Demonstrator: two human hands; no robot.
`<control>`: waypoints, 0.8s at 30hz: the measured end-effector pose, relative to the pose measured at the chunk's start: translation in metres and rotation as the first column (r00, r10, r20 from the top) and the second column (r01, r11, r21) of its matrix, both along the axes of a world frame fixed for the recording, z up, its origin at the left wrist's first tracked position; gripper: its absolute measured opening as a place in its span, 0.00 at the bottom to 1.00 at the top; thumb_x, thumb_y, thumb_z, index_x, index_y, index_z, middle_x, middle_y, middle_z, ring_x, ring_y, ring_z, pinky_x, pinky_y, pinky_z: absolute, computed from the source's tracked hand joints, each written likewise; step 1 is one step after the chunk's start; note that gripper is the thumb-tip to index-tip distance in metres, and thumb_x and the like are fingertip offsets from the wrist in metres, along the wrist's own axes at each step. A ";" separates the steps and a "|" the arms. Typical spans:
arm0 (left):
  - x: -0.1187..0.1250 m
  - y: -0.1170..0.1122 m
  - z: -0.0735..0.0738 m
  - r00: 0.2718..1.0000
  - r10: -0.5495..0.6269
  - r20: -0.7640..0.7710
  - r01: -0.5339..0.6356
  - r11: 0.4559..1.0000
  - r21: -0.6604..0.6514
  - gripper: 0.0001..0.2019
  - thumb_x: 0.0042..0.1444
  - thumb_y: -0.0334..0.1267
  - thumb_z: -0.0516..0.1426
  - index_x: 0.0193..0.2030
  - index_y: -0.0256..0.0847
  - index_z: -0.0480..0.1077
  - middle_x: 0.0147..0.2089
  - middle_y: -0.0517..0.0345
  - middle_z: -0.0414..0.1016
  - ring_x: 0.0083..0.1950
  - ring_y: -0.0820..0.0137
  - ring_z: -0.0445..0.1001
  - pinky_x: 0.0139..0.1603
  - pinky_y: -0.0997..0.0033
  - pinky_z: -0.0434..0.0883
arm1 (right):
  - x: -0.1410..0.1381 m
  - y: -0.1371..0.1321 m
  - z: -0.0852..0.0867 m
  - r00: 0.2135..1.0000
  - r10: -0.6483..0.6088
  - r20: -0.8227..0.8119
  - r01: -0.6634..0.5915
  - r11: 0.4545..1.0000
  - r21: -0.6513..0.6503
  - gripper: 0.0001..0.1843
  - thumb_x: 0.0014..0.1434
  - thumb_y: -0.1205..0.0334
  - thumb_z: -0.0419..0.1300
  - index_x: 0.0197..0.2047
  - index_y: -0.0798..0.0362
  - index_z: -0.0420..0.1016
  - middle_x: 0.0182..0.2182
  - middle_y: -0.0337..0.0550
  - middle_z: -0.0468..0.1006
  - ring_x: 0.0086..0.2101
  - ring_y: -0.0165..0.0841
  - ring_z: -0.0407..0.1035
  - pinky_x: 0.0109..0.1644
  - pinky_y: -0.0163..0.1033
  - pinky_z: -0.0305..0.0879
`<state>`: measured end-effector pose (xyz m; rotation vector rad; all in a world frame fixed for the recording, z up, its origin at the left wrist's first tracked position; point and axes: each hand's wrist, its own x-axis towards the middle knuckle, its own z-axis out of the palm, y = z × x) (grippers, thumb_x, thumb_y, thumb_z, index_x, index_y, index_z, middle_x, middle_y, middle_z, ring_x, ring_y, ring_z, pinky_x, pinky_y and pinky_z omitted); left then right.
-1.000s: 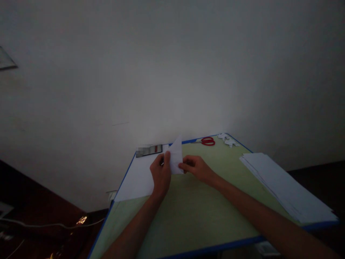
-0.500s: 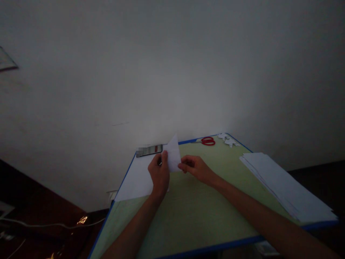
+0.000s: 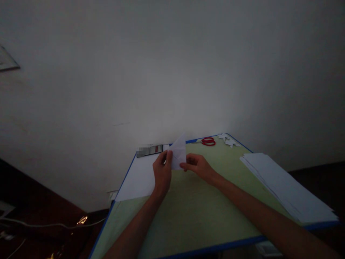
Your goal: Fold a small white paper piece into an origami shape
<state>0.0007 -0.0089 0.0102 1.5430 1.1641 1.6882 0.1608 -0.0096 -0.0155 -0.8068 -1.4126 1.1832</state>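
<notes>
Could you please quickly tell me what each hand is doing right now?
Left hand: closed, holding the folded paper by its left side.
Right hand: pinching the paper's lower right corner.

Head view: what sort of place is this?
Probably an indoor papercraft table by a wall: it holds red-handled scissors, a stack of white paper and small paper pieces.

Left hand [image 3: 162, 169]: bare, with a straight thumb [image 3: 169, 157] and a smooth back
Left wrist [image 3: 158, 195]: bare, slimmer than the hand
Left forearm [image 3: 140, 223]: bare and slim, broadening evenly away from the wrist
Right hand [image 3: 198, 166]: bare, with slender, tapering fingers [image 3: 192, 157]
Right wrist [image 3: 217, 180]: bare and narrow
Right forearm [image 3: 250, 205]: bare, long, smooth-edged
Nails and skin lines: too dim and small to tell
</notes>
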 end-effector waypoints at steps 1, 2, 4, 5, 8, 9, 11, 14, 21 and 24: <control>0.000 0.001 0.000 1.000 -0.015 0.020 0.015 1.000 0.003 0.17 0.58 0.50 0.61 0.43 0.38 0.79 0.40 0.53 0.81 0.41 0.66 0.76 0.40 0.71 0.71 | 0.001 0.001 0.000 1.000 -0.012 -0.005 0.012 1.000 -0.003 0.20 0.47 0.48 0.72 0.33 0.55 0.76 0.27 0.41 0.79 0.28 0.31 0.71 0.36 0.39 0.68; 0.000 0.001 0.001 0.999 -0.020 0.045 0.019 1.000 0.002 0.17 0.57 0.50 0.62 0.44 0.38 0.79 0.42 0.52 0.81 0.42 0.65 0.77 0.42 0.69 0.72 | 0.002 0.001 0.001 1.000 -0.023 -0.010 0.023 1.000 -0.006 0.20 0.47 0.48 0.73 0.33 0.55 0.76 0.27 0.41 0.79 0.28 0.31 0.71 0.36 0.39 0.68; 0.000 0.001 0.001 0.996 -0.021 0.082 0.022 1.000 -0.009 0.18 0.55 0.49 0.64 0.45 0.38 0.79 0.44 0.50 0.82 0.44 0.64 0.78 0.45 0.67 0.73 | 0.004 0.002 0.002 0.999 -0.035 -0.012 0.035 0.999 -0.016 0.21 0.46 0.48 0.73 0.33 0.55 0.76 0.27 0.40 0.79 0.28 0.31 0.71 0.36 0.39 0.68; 0.000 0.001 0.002 0.996 -0.018 0.092 0.019 1.000 -0.014 0.18 0.54 0.49 0.64 0.45 0.37 0.80 0.44 0.50 0.82 0.43 0.64 0.78 0.44 0.67 0.73 | 0.004 0.002 0.003 0.999 -0.039 -0.011 0.039 0.999 -0.019 0.21 0.46 0.48 0.73 0.33 0.55 0.76 0.27 0.40 0.79 0.28 0.31 0.71 0.36 0.39 0.68; 0.000 0.000 0.003 0.996 -0.006 0.089 0.007 1.000 -0.010 0.16 0.53 0.48 0.65 0.41 0.37 0.80 0.41 0.50 0.83 0.41 0.64 0.79 0.43 0.67 0.74 | 0.005 0.000 0.003 0.999 -0.036 0.011 0.036 0.999 -0.011 0.20 0.47 0.48 0.72 0.32 0.55 0.76 0.26 0.40 0.78 0.28 0.31 0.71 0.35 0.38 0.68; 0.000 0.000 0.003 0.996 -0.002 0.085 0.003 1.000 -0.005 0.16 0.53 0.48 0.65 0.40 0.37 0.81 0.40 0.50 0.83 0.41 0.64 0.79 0.42 0.67 0.74 | 0.004 0.000 0.003 0.999 -0.030 0.017 0.031 0.999 -0.009 0.19 0.47 0.49 0.72 0.32 0.55 0.76 0.27 0.40 0.78 0.28 0.31 0.71 0.35 0.38 0.68; -0.001 0.000 0.003 0.997 0.005 0.078 -0.005 1.000 -0.001 0.15 0.52 0.48 0.65 0.38 0.37 0.81 0.39 0.51 0.83 0.40 0.64 0.78 0.41 0.68 0.74 | 0.004 0.000 0.002 1.000 -0.008 0.024 0.008 1.000 -0.017 0.19 0.47 0.50 0.72 0.33 0.56 0.76 0.27 0.41 0.79 0.28 0.32 0.72 0.35 0.39 0.69; -0.001 0.002 0.001 0.996 0.000 0.085 0.001 1.000 -0.009 0.16 0.52 0.49 0.65 0.38 0.37 0.80 0.38 0.51 0.82 0.38 0.65 0.78 0.39 0.69 0.74 | 0.003 0.000 0.002 0.999 0.034 0.021 -0.034 0.999 -0.031 0.20 0.46 0.51 0.73 0.37 0.56 0.78 0.32 0.44 0.81 0.31 0.34 0.74 0.39 0.41 0.70; 0.003 -0.005 0.003 0.993 -0.098 0.065 0.100 0.995 -0.023 0.12 0.52 0.46 0.66 0.35 0.37 0.80 0.35 0.53 0.81 0.36 0.68 0.77 0.37 0.71 0.73 | 0.004 -0.003 0.013 0.988 -0.097 -0.122 0.096 0.995 -0.009 0.20 0.50 0.51 0.70 0.42 0.54 0.77 0.39 0.46 0.82 0.38 0.37 0.75 0.44 0.42 0.70; 0.005 -0.007 0.002 0.989 -0.140 0.048 0.141 0.990 -0.028 0.12 0.52 0.45 0.66 0.35 0.38 0.80 0.35 0.53 0.81 0.35 0.68 0.77 0.36 0.71 0.73 | 0.006 -0.003 0.015 0.977 -0.144 -0.157 0.140 0.989 -0.036 0.19 0.48 0.51 0.72 0.39 0.54 0.78 0.37 0.46 0.83 0.37 0.37 0.75 0.43 0.43 0.70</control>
